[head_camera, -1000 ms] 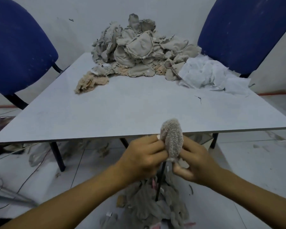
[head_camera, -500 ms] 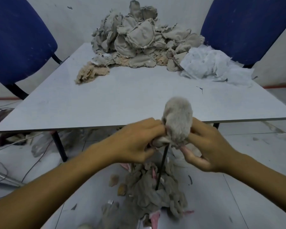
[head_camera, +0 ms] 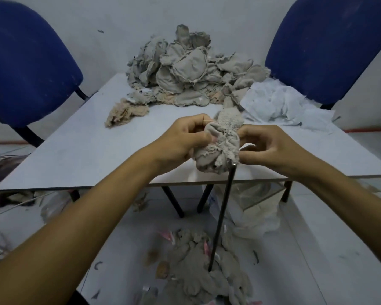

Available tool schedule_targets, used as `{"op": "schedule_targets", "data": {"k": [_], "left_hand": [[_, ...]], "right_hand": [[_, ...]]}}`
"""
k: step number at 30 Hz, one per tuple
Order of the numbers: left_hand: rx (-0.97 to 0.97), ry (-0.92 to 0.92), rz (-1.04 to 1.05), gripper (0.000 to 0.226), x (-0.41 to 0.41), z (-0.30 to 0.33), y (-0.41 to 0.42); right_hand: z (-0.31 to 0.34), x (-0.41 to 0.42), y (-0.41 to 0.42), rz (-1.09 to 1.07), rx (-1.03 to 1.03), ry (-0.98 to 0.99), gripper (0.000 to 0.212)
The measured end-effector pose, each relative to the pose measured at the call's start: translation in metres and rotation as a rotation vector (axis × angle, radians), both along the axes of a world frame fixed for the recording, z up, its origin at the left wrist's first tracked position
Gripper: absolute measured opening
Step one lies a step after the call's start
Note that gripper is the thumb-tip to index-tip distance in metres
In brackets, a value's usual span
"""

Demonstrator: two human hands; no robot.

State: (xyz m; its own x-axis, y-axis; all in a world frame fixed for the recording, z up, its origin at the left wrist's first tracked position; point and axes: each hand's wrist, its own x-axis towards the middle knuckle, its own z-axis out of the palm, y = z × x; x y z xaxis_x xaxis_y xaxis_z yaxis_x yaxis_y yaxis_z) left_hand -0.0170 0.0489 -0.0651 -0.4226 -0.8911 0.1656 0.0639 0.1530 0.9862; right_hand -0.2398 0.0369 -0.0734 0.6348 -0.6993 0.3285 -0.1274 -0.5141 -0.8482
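Grey plush piece hides top of black rod; left grip, right grip pinch piece.

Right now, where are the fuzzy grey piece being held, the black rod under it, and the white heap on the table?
fuzzy grey piece [head_camera: 223, 137], head view, on its bunched middle.
black rod [head_camera: 223, 214], head view, midway along its shaft.
white heap [head_camera: 279, 104], head view, on its crumpled centre.

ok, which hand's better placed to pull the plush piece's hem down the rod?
Right, probably. The right hand pinches the plush piece at its lower edge, beside the rod. The left hand grips the bunched side higher up, so it suits steadying.
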Motion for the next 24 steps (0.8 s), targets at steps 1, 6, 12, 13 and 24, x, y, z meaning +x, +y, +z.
{"op": "schedule_targets", "data": {"k": [1, 6, 12, 13, 24], "left_hand": [[0.033, 0.028, -0.003, 0.010, 0.000, -0.002, -0.002], [0.088, 0.091, -0.045, 0.009, -0.003, -0.011, -0.011], [-0.007, 0.042, 0.060, 0.009, -0.017, -0.014, -0.008], [-0.063, -0.027, 0.087, 0.009, -0.019, -0.014, -0.007], [-0.107, -0.378, 0.209, 0.020, -0.030, -0.025, -0.008]], "right_hand": [[0.000, 0.000, -0.001, 0.003, 0.003, 0.006, 0.020], [-0.010, 0.010, -0.002, -0.137, -0.026, -0.083, 0.030], [-0.022, 0.030, -0.005, -0.439, 0.012, -0.218, 0.017], [-0.023, 0.031, -0.007, -0.495, 0.015, -0.228, 0.019], [-0.042, 0.030, -0.022, -0.743, 0.209, -0.028, 0.031]]}}
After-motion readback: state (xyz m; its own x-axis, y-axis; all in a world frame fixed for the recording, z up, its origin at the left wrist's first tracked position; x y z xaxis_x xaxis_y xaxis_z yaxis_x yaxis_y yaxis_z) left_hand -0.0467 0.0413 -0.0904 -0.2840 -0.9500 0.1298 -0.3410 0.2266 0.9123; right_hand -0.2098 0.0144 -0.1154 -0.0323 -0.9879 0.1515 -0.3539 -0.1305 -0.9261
